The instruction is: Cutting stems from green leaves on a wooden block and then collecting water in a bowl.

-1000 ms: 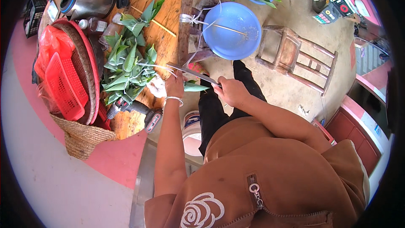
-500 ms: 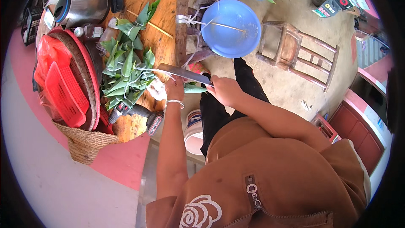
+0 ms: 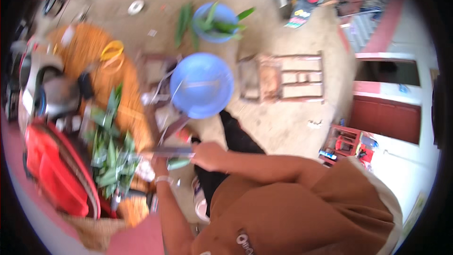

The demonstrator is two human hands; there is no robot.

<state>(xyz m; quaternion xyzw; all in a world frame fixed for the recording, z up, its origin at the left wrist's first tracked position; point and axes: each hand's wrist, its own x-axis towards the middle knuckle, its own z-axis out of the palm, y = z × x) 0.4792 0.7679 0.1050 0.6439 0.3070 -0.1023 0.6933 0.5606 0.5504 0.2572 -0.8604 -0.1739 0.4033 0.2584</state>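
Observation:
A wide-bladed kitchen knife (image 3: pixel 173 151) is in my right hand (image 3: pixel 208 157), its fingers closed round the handle. The blade lies level, pointing left across the top of my left hand (image 3: pixel 159 162), and hides some of its fingers. My left hand, with a bracelet at the wrist, closes on long green leaves; a leaf end (image 3: pixel 178 163) sticks out on its right, below the blade. To its left a heap of folded green leaves (image 3: pixel 113 163) covers the edge of the wooden table (image 3: pixel 127 127). Motion blurs the picture.
A blue basin (image 3: pixel 203 85) stands beyond my hands, with a stick across it. Farther off is a smaller blue basin (image 3: pixel 215 22) with leaves. A wooden chair (image 3: pixel 283 78) lies to the right. Red baskets (image 3: pixel 54 170), a kettle (image 3: pixel 60 93) and yellow scissors (image 3: pixel 112 51) are at the left.
The view has swung, so the table and my hands appear lower and farther left. More floor shows at the far side. The knife is still held over my left hand.

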